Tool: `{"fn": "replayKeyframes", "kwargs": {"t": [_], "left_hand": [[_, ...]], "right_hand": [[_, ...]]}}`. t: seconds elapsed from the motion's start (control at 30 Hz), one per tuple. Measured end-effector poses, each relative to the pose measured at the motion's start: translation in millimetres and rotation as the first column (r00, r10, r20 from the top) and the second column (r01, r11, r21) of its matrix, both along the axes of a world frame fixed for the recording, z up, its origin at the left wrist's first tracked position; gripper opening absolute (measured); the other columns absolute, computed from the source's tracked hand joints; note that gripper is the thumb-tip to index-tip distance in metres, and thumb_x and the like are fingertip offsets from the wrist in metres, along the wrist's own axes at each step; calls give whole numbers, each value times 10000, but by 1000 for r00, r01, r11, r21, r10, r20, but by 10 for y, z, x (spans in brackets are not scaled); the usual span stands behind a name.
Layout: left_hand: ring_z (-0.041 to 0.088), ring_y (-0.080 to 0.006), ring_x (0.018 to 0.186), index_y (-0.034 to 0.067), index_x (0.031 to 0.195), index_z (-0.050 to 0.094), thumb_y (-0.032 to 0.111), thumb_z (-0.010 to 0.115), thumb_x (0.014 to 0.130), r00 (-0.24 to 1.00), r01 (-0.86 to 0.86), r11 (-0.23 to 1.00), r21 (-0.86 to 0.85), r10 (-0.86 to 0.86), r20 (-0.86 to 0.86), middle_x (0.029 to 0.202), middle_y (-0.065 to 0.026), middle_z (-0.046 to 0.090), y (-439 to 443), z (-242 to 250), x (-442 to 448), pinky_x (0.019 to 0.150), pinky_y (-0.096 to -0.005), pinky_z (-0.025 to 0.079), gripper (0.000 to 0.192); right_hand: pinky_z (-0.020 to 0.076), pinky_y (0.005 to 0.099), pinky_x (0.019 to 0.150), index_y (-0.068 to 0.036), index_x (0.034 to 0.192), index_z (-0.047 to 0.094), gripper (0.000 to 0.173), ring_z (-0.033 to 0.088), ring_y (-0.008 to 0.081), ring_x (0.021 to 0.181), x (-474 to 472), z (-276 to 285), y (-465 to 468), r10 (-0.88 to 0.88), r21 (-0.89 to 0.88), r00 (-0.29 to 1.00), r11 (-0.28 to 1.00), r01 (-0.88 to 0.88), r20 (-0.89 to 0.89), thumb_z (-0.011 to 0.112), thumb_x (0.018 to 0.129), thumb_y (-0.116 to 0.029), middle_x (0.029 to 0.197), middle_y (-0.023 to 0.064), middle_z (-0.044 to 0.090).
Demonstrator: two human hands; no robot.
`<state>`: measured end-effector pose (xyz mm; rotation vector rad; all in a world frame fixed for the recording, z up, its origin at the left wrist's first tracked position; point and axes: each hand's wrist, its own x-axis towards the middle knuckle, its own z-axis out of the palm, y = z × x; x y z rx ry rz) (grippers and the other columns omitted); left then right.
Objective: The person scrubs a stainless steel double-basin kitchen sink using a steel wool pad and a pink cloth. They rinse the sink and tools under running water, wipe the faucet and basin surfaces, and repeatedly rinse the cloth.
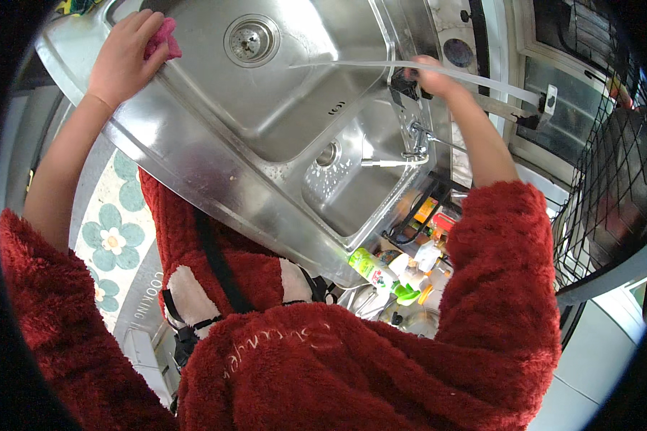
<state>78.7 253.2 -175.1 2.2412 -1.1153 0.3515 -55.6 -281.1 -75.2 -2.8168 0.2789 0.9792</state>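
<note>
My left hand (pixel 124 56) grips a crumpled pink cloth (pixel 164 42) over the front rim of a stainless steel sink (pixel 194 97). My right hand (pixel 434 75), somewhat blurred, reaches to the black base of a tall faucet (pixel 404 83) behind the large basin; its fingers are partly hidden. From the faucet's raised outlet at the right, a pale stream, apparently water (pixel 463 75), runs across the hand into the large basin, ending near the drain strainer (pixel 252 41). A smaller basin (pixel 350 194) beside it has white foam spots and a thin chrome tap (pixel 420 140).
A green spray bottle (pixel 374 269) stands among jars and a black rack (pixel 410 221) right of the small basin. A glass lid (pixel 410 318) lies nearby. A black wire basket (pixel 587 156) hangs at the right. A flowered mat (pixel 113 242) covers the floor.
</note>
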Motion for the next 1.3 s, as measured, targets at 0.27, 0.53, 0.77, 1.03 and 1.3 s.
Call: {"fn": "replayKeyframes", "kwargs": {"t": [0.27, 0.53, 0.77, 1.03, 1.3], "left_hand": [[484, -339, 829, 17, 929, 475, 158, 585, 763, 998, -2, 999, 43, 5, -63, 846, -145, 482, -22, 12, 20, 736, -410, 407, 244], [486, -339, 853, 12, 955, 481, 151, 588, 757, 1000, -22, 1000, 5, 22, -18, 873, -148, 488, -28, 9, -2, 773, -401, 409, 264], [481, -345, 869, 7, 963, 482, 152, 594, 745, 994, -15, 997, 78, 23, -104, 890, -152, 486, -22, 24, 6, 783, -406, 408, 284], [480, -350, 873, 5, 957, 482, 155, 587, 746, 999, -38, 998, 45, 39, -13, 883, -151, 486, -41, 39, -19, 777, -411, 407, 280], [482, -350, 873, 11, 976, 489, 155, 584, 745, 997, -23, 997, 74, 29, -71, 887, -151, 492, -16, 77, -10, 776, -411, 407, 288]], "right_hand": [[470, 393, 723, -31, 755, 621, 227, 588, 327, 809, -69, -184, -20, 263, -206, 963, 946, -248, 49, 478, 634, 97, 822, 169, 610], [459, 425, 764, -54, 783, 646, 160, 594, 361, 836, 117, 291, -36, 292, -73, 952, 951, -299, -96, 514, 704, -9, 819, 193, 622], [445, 412, 782, -24, 844, 638, 210, 556, 366, 906, 100, -175, 66, 211, -183, 974, 958, -223, -84, 517, 680, 26, 885, 194, 608], [440, 419, 736, -54, 790, 610, 140, 562, 345, 838, 120, 307, -13, 373, -15, 918, 925, -379, -134, 511, 715, 12, 805, 162, 575], [460, 398, 727, -51, 755, 634, 131, 600, 336, 818, 151, -192, 222, 311, -88, 938, 941, -326, -153, 512, 722, -15, 779, 179, 621]]}}
